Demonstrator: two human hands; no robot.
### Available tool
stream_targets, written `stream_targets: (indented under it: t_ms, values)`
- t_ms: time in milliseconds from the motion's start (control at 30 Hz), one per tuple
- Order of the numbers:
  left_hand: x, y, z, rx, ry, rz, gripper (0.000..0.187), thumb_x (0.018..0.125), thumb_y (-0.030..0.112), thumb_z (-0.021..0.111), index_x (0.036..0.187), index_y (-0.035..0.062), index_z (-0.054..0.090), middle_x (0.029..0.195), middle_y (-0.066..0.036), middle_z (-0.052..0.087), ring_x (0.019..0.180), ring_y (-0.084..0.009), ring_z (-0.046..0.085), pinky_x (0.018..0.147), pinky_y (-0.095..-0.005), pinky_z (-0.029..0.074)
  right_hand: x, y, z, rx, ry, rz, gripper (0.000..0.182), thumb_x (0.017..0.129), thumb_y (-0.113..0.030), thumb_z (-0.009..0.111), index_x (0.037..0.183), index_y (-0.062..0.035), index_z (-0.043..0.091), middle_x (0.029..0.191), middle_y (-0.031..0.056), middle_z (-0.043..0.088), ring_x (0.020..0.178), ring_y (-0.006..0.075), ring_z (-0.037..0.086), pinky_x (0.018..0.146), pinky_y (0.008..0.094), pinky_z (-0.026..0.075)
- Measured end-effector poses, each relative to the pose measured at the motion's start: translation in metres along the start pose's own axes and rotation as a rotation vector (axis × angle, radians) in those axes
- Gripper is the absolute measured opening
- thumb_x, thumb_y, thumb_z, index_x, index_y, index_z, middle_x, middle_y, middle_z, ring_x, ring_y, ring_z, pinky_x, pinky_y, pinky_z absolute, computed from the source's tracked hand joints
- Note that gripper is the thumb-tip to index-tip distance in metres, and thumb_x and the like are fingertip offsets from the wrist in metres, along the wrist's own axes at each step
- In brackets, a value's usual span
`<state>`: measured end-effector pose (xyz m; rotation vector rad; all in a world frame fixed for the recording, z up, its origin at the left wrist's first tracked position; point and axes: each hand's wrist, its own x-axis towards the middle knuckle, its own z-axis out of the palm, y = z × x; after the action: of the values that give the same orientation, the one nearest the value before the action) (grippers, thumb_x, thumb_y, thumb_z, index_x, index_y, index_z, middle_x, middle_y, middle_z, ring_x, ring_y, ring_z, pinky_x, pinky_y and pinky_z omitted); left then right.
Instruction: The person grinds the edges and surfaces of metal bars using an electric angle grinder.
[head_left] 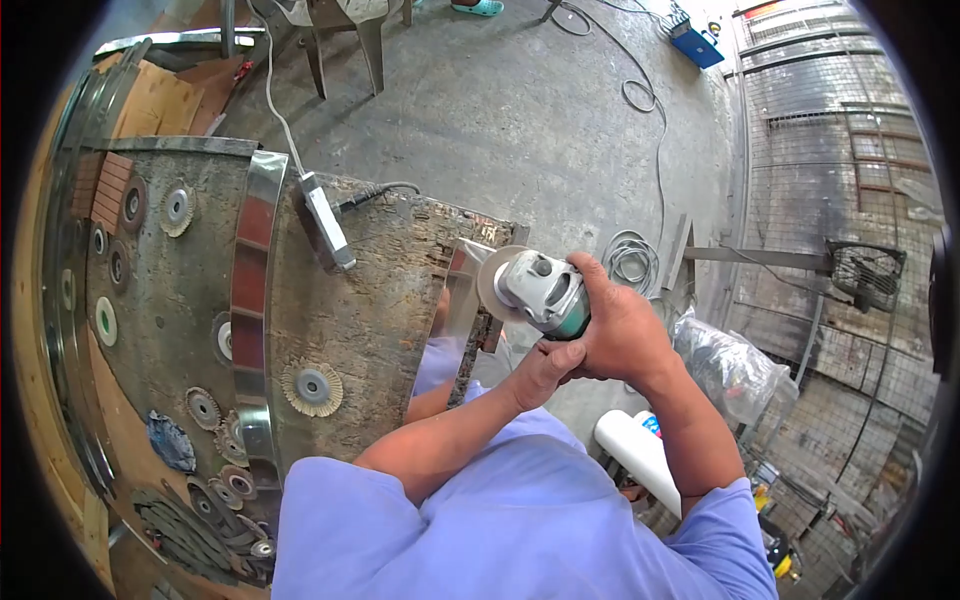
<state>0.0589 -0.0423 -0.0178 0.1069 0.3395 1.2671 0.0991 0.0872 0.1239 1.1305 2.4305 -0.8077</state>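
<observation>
An angle grinder (552, 292) with a silver head and green body is held out over the right edge of the worn wooden bench (365, 320). My right hand (625, 325) wraps round its body from the right. Below it, my left hand (548, 372) is closed at the grinder's lower side. The grinder's round disc (493, 285) faces left, over the upper part of a shiny metal strip (440, 350); whether the two touch I cannot tell. The strip lies along the bench's right edge and reflects an arm and blue cloth.
A power strip (325, 222) with cables lies on the bench. Left of it are a long polished strip (252, 270), a bristled wheel (312, 387) and several discs. A coiled cable (630, 258), plastic bag (730, 365) and white roll (640, 460) lie at the right. A person's foot (478, 7) shows at the top.
</observation>
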Motion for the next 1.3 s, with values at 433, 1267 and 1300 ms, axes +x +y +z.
stream_targets:
  t_ms: [433, 1267, 1300]
  values:
    - [-0.001, 0.033, 0.001, -0.130, -0.082, 0.166, 0.099, 0.083, 0.061, 0.075, 0.156, 0.0062, 0.036, 0.142, -0.013, 0.056, 0.128, -0.0263, 0.061, 0.107, -0.0436, 0.053, 0.027, -0.053, -0.019, -0.189, -0.076, 0.065, 0.099, 0.061, -0.033, 0.090, 0.145, -0.0044, 0.045, 0.105, 0.0275, 0.072, 0.101, 0.0462, 0.071, 0.087, 0.0501, 0.056]
    - [0.003, 0.051, -0.003, -0.142, -0.192, 0.194, 0.095, 0.086, 0.074, 0.067, 0.148, 0.0039, 0.049, 0.137, -0.014, 0.062, 0.122, -0.0281, 0.066, 0.106, -0.0475, 0.054, 0.043, -0.075, -0.029, -0.282, -0.093, 0.091, 0.086, 0.070, -0.028, 0.079, 0.146, -0.0037, 0.045, 0.105, 0.0285, 0.072, 0.103, 0.0469, 0.070, 0.088, 0.0511, 0.055]
    - [0.004, 0.050, -0.002, -0.139, -0.190, 0.153, 0.096, 0.085, 0.074, 0.068, 0.148, 0.0039, 0.048, 0.137, -0.014, 0.062, 0.122, -0.0284, 0.066, 0.106, -0.0478, 0.054, 0.039, -0.072, -0.031, -0.278, -0.090, 0.095, 0.083, 0.073, -0.024, 0.077, 0.147, -0.0032, 0.045, 0.107, 0.0280, 0.072, 0.104, 0.0459, 0.070, 0.088, 0.0511, 0.056]
